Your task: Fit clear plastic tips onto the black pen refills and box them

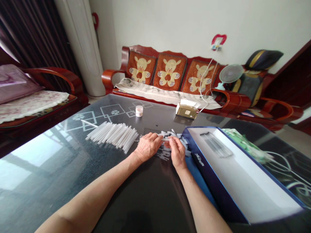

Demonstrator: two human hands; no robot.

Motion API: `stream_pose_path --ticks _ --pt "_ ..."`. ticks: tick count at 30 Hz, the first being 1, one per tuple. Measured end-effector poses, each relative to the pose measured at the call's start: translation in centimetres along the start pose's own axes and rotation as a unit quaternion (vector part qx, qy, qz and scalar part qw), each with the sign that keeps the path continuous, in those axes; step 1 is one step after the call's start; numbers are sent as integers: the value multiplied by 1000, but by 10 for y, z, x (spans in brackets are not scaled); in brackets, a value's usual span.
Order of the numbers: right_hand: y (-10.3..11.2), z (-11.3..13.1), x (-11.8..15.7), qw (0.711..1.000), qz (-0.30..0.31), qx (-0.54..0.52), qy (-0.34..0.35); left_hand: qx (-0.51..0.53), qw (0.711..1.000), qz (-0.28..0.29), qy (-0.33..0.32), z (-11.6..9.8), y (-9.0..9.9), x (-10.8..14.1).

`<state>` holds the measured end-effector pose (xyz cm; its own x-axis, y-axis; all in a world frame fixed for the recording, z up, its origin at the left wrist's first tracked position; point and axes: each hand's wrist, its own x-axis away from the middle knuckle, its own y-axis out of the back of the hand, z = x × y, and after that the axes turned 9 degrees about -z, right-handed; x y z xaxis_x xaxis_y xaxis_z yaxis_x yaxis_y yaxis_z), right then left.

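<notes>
My left hand (148,146) and my right hand (178,152) meet near the middle of the dark glossy table (143,191). A short whitish tube (166,139) spans the gap between them, its ends pinched in the fingers of both hands. Beneath and behind my hands lies a loose pile of small pale pieces with dark tips (186,146). To the left of my left hand, many white translucent tubes (113,134) lie side by side in a row. Right of my right hand stands an open blue box (243,174) with a white inside, holding a bundle of dark-tipped clear tubes (216,144).
A small round jar (139,111) and a tissue box (187,110) stand toward the far edge. A tiny dark piece (156,124) lies between them. Green plastic packaging (247,144) and white cables (289,168) are beyond the blue box. A wooden sofa (116,76) stands behind the table.
</notes>
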<state>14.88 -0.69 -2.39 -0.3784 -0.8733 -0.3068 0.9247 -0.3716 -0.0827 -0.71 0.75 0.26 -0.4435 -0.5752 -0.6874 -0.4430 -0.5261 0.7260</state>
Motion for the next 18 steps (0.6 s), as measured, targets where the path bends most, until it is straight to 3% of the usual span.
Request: stream_pose_path --ticks 6,10,18 --pt "-17 -2 5 985 -39 -116 -120 -12 997 57 58 -11 -2 4" --pt "-20 -2 8 981 -70 -115 -141 -5 991 96 98 -16 -3 4" --pt "-18 -2 7 967 -62 -174 -173 65 981 148 104 -23 3 -2"
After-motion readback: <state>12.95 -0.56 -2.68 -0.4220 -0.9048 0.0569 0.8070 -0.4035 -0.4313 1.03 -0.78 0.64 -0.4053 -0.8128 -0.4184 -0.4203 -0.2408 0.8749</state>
